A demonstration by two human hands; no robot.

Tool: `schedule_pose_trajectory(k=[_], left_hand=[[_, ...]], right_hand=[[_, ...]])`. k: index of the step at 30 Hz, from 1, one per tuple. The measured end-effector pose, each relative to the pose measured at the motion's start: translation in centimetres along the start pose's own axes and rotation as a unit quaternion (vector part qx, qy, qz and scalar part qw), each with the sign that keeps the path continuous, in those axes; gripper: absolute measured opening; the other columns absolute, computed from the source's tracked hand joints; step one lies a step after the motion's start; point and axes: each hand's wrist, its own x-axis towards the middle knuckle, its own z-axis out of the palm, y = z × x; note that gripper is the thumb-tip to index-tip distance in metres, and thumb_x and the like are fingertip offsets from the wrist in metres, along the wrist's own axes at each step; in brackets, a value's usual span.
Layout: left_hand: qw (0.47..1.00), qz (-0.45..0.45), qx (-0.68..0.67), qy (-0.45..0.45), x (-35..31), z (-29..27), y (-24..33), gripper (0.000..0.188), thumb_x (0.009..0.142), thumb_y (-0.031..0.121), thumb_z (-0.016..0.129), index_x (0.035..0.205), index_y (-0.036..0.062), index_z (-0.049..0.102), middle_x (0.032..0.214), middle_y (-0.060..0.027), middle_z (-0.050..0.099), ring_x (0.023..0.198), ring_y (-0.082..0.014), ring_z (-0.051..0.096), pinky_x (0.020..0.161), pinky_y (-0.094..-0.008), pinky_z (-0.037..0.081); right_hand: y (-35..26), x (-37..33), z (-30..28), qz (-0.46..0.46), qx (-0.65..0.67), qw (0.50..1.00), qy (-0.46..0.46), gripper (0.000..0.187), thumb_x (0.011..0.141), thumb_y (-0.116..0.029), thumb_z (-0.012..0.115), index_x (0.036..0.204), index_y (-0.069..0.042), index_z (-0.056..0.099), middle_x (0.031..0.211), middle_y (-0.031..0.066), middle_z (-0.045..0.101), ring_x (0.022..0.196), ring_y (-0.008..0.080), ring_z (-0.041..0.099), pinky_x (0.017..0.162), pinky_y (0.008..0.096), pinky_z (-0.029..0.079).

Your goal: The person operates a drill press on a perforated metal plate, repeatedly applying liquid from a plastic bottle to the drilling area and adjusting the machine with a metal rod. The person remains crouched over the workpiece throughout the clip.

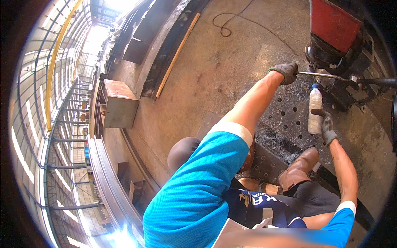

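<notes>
My left hand (287,72), in a dark grey work glove, is closed round the end of a metal lever (320,75) that reaches right to a hub on the machine. Lower right, my gloved right hand (328,127) grips a whitish plastic bottle (314,118) with a blue top. The bottle stands roughly upright in the view, its blue end just below the lever and close to the machine's underside. The red and black machine (336,27) looks like a drill. Below the lever lies a dark metal plate (285,120) with several round holes and bright metal shavings.
My brown boot (301,166) is beside the plate. A thin cable (264,26) curls over the floor to the machine. Left of me are a metal cabinet (120,105), a long yellowish strip (178,56) and long steel beams (111,186). A dark rounded object (183,152) sits by my left arm.
</notes>
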Motion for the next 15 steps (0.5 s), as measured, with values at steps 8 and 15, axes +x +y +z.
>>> schedule_pose_trajectory(k=[8, 15], left_hand=[[1.000, 0.000, 0.000, -0.002, 0.5, 0.5, -0.3, 0.035, 0.096, 0.021, 0.058, 0.127, 0.0068, 0.059, 0.120, -0.0253, 0.071, 0.114, -0.0430, 0.069, 0.093, -0.0526, 0.054], [1.000, 0.023, -0.003, 0.009, 0.2, 0.4, -0.1, 0.032, 0.097, 0.022, 0.057, 0.122, 0.0026, 0.063, 0.117, -0.0256, 0.072, 0.113, -0.0428, 0.070, 0.091, -0.0534, 0.055]], right_hand=[[-3.6, -1.6, 2.2, 0.052, 0.001, 0.999, 0.002, 0.035, 0.102, -0.032, 0.053, 0.119, -0.012, 0.077, 0.111, 0.0065, 0.073, 0.089, 0.0197, 0.071, 0.077, 0.0361, 0.062], [-3.3, -1.8, 1.8, 0.026, -0.004, 0.999, -0.025, 0.041, 0.100, -0.044, 0.054, 0.114, -0.016, 0.079, 0.103, 0.0038, 0.075, 0.085, 0.0181, 0.072, 0.075, 0.0366, 0.062]])
